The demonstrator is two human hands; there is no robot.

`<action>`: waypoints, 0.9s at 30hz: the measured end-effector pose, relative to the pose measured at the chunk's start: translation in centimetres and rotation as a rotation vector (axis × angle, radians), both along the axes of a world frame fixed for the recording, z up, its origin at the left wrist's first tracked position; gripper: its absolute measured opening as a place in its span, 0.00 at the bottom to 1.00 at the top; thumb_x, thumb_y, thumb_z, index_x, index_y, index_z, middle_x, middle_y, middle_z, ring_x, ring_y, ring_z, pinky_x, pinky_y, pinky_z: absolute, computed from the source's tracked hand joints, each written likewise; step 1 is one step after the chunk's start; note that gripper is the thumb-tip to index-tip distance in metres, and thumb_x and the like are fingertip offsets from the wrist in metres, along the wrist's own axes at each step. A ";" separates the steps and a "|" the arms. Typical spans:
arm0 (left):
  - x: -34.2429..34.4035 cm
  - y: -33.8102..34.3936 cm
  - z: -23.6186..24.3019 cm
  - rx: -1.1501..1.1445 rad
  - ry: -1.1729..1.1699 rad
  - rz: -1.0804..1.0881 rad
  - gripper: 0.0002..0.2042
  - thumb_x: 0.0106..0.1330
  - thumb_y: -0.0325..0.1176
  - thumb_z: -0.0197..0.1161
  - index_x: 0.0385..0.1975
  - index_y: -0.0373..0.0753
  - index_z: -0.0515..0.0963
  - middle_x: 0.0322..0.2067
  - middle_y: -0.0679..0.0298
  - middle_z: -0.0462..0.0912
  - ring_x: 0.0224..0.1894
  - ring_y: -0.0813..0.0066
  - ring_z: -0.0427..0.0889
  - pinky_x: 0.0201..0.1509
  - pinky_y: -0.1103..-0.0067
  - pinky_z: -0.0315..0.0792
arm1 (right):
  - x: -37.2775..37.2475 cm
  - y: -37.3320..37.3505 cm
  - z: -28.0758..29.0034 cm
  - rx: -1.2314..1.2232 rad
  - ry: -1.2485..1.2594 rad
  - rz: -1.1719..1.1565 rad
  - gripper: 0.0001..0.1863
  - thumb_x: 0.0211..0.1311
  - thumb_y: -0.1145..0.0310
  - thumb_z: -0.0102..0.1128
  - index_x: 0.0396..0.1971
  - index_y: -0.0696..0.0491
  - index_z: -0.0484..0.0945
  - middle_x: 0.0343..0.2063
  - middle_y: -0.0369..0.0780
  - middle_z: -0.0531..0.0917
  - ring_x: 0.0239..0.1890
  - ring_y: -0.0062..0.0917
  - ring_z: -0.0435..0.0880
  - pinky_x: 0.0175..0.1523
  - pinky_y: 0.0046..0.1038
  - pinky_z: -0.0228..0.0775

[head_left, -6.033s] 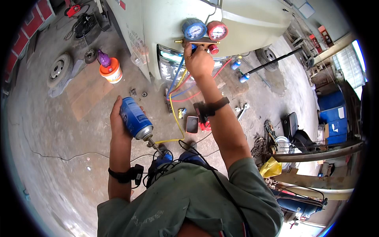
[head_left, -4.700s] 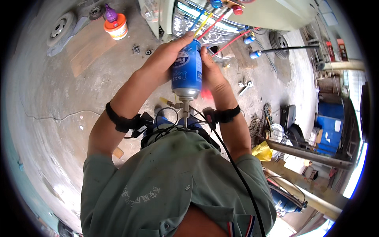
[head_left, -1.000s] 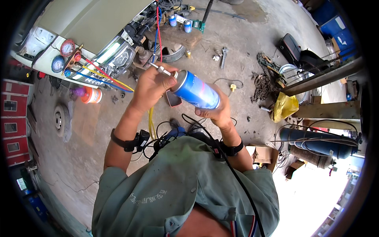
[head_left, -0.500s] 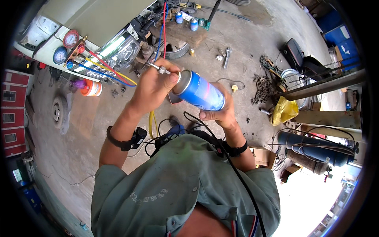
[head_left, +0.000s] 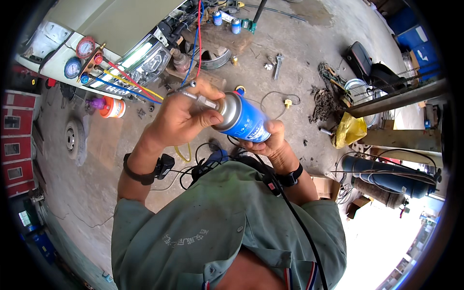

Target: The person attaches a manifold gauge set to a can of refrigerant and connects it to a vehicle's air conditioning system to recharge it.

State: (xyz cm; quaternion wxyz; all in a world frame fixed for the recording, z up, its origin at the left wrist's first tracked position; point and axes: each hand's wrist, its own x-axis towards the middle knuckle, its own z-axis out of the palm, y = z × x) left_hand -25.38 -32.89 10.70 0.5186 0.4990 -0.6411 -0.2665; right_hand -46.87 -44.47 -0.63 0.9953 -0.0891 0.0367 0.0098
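A blue refrigerant can (head_left: 245,122) lies tilted in front of my chest, its silver top toward the upper left. My right hand (head_left: 271,138) is wrapped around its lower end. My left hand (head_left: 186,113) is closed round a metal can tap valve (head_left: 207,101) that sits against the can's top. The tap's T-handle points away from the can, past my left fingers. Whether the tap is threaded on, I cannot tell. Behind the can, a small part of a round blue and yellow object (head_left: 240,90) shows.
A gauge manifold (head_left: 92,60) with red, yellow and blue hoses hangs at the vehicle front (head_left: 116,29). Two more blue cans (head_left: 235,26) stand on the floor ahead. An adjustable wrench (head_left: 278,66), a chain pile (head_left: 320,106) and a yellow bag (head_left: 349,129) lie rightward.
The can has turned about its axis, so a different side of its label faces up. Both hands have shifted slightly, and the tap handle's angle differs.
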 end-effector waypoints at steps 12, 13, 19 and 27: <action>-0.7 1.2 -0.4 -0.033 0.006 0.024 0.19 0.61 0.39 0.70 0.43 0.33 0.71 0.30 0.65 0.72 0.31 0.82 0.68 0.38 0.83 0.64 | -0.1 1.4 1.3 -0.385 0.071 -0.302 0.56 0.32 0.51 0.71 0.65 0.59 0.58 0.34 0.49 0.80 0.15 0.24 0.75 0.10 0.15 0.60; -0.6 1.3 -0.3 -0.022 -0.008 0.026 0.19 0.62 0.38 0.69 0.42 0.33 0.71 0.30 0.65 0.73 0.32 0.82 0.69 0.39 0.84 0.65 | -0.1 1.3 1.3 -0.385 0.071 -0.301 0.56 0.32 0.51 0.71 0.65 0.59 0.58 0.34 0.49 0.80 0.15 0.24 0.75 0.10 0.15 0.60; -1.4 1.3 -0.2 0.023 0.055 0.166 0.14 0.64 0.34 0.67 0.39 0.32 0.72 0.34 0.59 0.83 0.35 0.79 0.81 0.37 0.81 0.74 | 0.3 1.4 1.5 -1.379 0.238 -0.678 0.50 0.29 0.68 0.86 0.58 0.58 0.67 0.53 0.41 0.74 0.58 0.28 0.71 0.64 0.31 0.60; -0.2 1.0 0.8 -0.019 0.074 0.233 0.13 0.64 0.33 0.67 0.38 0.32 0.71 0.32 0.61 0.83 0.32 0.83 0.78 0.34 0.84 0.73 | 0.6 -0.7 1.9 -0.251 -0.262 -0.198 0.34 0.60 0.54 0.64 0.62 0.53 0.62 0.50 0.43 0.74 0.48 0.29 0.77 0.45 0.31 0.75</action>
